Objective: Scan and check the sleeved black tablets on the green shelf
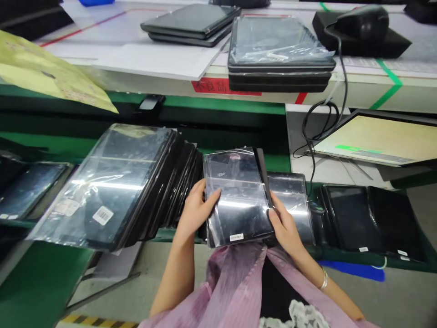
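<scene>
Between my hands is a small stack of dark tablets (239, 200), the top one in clear film with a white label near its lower edge. My left hand (198, 207) grips the left side, thumb lying on the film. Along the right edge, my right hand (285, 223) closes with its fingers against the side. Close to my left hand leans a thick row of film-wrapped tablets (112, 182), the front one bearing a barcode label. Another wrapped tablet (293, 200) lies behind my right hand, partly hidden by it.
More tablets (351, 218) lie at the right and others (32, 191) at the far left. On the shelf above are stacked tablets (273, 43), a black scanner (365, 23) and its hanging cable (319, 120). A monitor (385, 136) juts in at the right. A yellow sheet (51, 68) overhangs the left.
</scene>
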The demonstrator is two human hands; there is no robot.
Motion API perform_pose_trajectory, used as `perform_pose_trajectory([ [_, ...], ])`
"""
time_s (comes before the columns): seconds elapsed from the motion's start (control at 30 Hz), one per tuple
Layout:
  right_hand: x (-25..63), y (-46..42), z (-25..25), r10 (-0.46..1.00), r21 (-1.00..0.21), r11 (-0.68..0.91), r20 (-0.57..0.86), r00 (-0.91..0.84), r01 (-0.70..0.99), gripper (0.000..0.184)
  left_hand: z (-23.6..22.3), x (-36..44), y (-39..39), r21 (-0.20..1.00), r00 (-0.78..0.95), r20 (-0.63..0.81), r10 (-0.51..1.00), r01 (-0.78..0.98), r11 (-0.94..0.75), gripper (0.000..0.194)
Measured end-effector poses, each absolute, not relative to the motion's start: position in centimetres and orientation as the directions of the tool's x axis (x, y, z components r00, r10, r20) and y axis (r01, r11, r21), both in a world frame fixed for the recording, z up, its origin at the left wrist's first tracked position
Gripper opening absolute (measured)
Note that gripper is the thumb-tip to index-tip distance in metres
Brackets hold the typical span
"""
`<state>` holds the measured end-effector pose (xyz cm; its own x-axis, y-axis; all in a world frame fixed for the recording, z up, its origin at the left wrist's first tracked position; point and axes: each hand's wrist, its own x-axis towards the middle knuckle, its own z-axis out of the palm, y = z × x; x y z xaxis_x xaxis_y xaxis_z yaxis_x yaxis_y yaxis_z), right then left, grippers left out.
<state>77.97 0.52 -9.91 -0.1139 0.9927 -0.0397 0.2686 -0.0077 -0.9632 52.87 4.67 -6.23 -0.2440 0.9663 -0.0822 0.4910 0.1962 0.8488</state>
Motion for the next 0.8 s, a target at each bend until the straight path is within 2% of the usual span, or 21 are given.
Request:
perform_pose_trajectory([
  [0.1,77.1,-0.2,-10.0,0.987,-0.992,-0.001,-0.021,-0.158,0.123,0.052,-6.2,53.4,4.4,0.824,-0.196,-0.003,0.981,0.555,0.113,0.057],
  [0.2,75.8,-1.3,-9.5,0.98,-0.993,0.083,0.064,-0.19,0.089,0.056,-6.0,53.0,4.3,0.891,-0.25,-0.026,0.968,0.432,0.136,0.065],
  [0.27,74.9,-1.9,-9.1,0.974,-0.976,0.146,0.113,-0.196,0.163,0.063,-6.1,52.3,4.4,0.892,-0.279,-0.019,0.96,0.429,0.142,0.068],
  [0.37,73.8,-2.2,-8.9,0.976,-0.929,0.162,0.101,-0.192,0.332,0.07,-6.5,51.3,5.1,0.788,-0.224,0.021,0.974,0.604,0.121,0.07],
  [0.43,73.4,-2.1,-9.0,0.976,-0.908,0.133,0.049,-0.214,0.398,0.075,-6.8,50.9,5.8,0.711,-0.2,-0.021,0.98,0.686,0.155,0.078],
  [0.53,73.7,-1.8,-9.1,0.962,-0.9,0.091,-0.031,-0.271,0.426,0.079,-6.6,51.1,6.4,0.666,-0.257,-0.125,0.958,0.694,0.273,0.098],
  [0.6,74.7,-1.3,-8.6,0.96,-0.879,0.119,-0.018,-0.28,0.463,0.072,-6.2,51.4,6.5,0.652,-0.289,-0.172,0.942,0.684,0.329,0.106],
  [0.63,75.5,-0.8,-8.0,0.964,-0.856,0.168,0.039,-0.263,0.489,0.066,-6.0,51.6,6.5,0.645,-0.292,-0.178,0.94,0.687,0.335,0.108],
  [0.7,77.4,0.8,-5.9,0.946,-0.763,0.323,0.275,-0.171,0.56,0.054,-5.7,51.6,6.6,0.635,-0.27,-0.153,0.951,0.711,0.304,0.109],
  [0.77,79.6,3.9,-2.3,0.804,-0.597,0.467,0.594,-0.032,0.652,0.045,-5.9,51.2,6.6,0.627,-0.234,-0.109,0.966,0.738,0.25,0.105],
  [0.8,80.5,6.1,-0.1,0.717,-0.525,0.503,0.697,0.008,0.687,0.039,-6.0,50.9,6.6,0.622,-0.21,-0.083,0.974,0.753,0.216,0.102],
])
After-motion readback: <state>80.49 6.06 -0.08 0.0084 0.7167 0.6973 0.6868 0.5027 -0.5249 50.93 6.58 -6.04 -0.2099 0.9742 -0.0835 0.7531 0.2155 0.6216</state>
